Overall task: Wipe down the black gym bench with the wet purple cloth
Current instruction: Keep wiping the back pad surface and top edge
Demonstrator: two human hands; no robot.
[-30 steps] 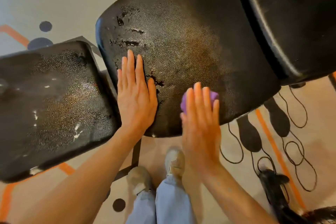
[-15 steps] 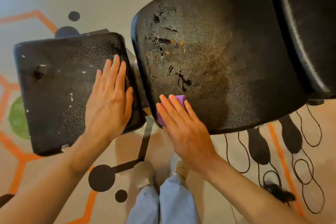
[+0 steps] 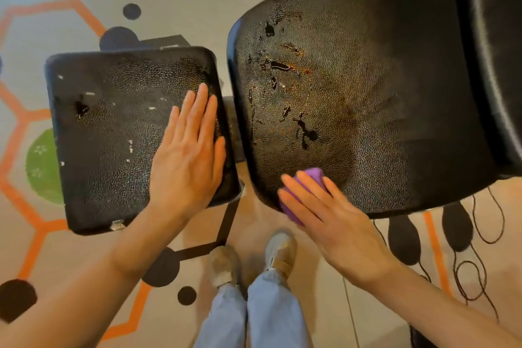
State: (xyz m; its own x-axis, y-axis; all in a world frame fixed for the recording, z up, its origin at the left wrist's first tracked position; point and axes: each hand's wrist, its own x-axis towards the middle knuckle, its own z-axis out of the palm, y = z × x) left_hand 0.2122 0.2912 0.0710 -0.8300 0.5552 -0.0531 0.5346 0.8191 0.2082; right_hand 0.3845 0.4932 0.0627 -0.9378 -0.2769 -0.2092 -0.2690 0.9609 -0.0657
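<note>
Purple cloth (image 3: 306, 189) lies flat under my right hand (image 3: 324, 215), on the near left corner of the big middle pad (image 3: 381, 87) of the bench. My fingers there are straight and close together, pressing down on the cloth rather than curling round it; its far edge shows past my fingertips and a bit hangs over the pad's near edge. My left hand (image 3: 189, 158) is spread flat too, palm down on the right side of the small pad (image 3: 113, 127), holding nothing.

The bench is black textured vinyl, badly worn. The middle pad has torn patches and rusty-brown scuffs toward its left half. The small pad has a hole near its left side and pale flecks. A third pad (image 3: 497, 51) shows at the right edge. The pads run in a row from left to right across my view, with a gap between the small one and the middle one.
</note>
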